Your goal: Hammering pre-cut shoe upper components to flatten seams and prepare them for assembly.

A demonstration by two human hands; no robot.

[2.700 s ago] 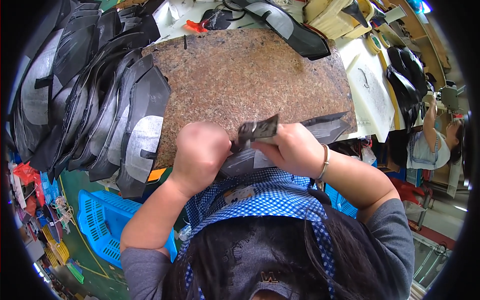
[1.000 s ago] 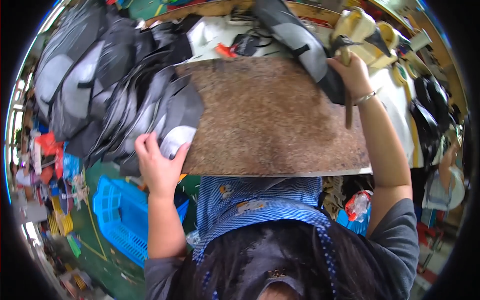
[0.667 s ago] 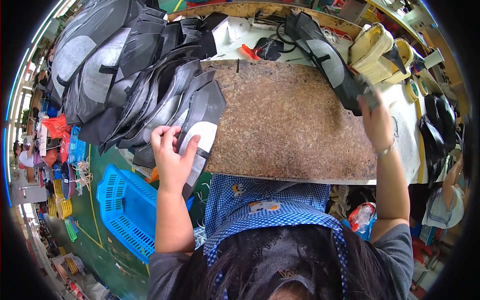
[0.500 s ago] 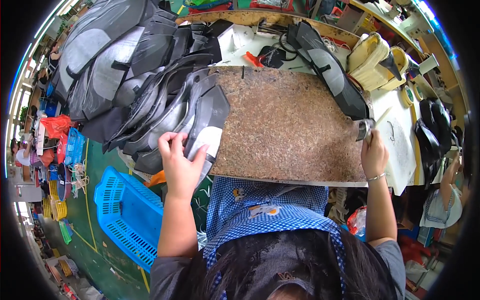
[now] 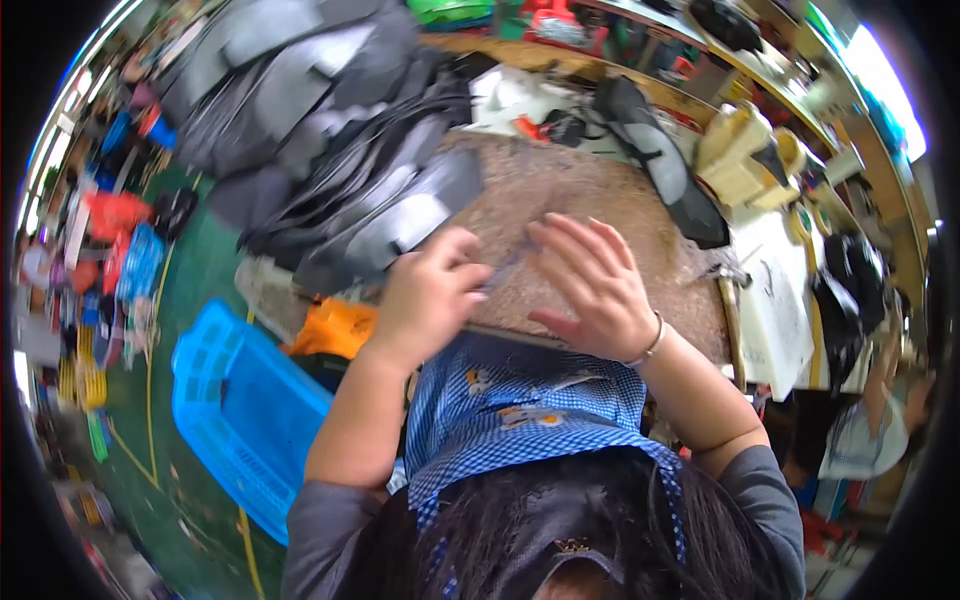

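Holding our right hand [image 5: 595, 285] spread, we have our left hand [image 5: 428, 300] curled, grip unclear, just beside the nearest black-and-grey panel [image 5: 428, 207], which slants up-right.

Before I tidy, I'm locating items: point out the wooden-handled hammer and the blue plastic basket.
Wooden-handled hammer [image 5: 735, 335]: head view, on its handle.
Blue plastic basket [image 5: 212, 440]: head view, on its left wall.

Lighting bright overall. White glare [image 5: 885, 85] lies above and right of the fingers [image 5: 585, 250]; pale light strips [image 5: 98, 85] lie far upper left. The tabletop [image 5: 660, 250] carries no hard shadows. Blur softens the dark pieces [image 5: 400, 190] left of the fingers. Edges bend toward the black rim.
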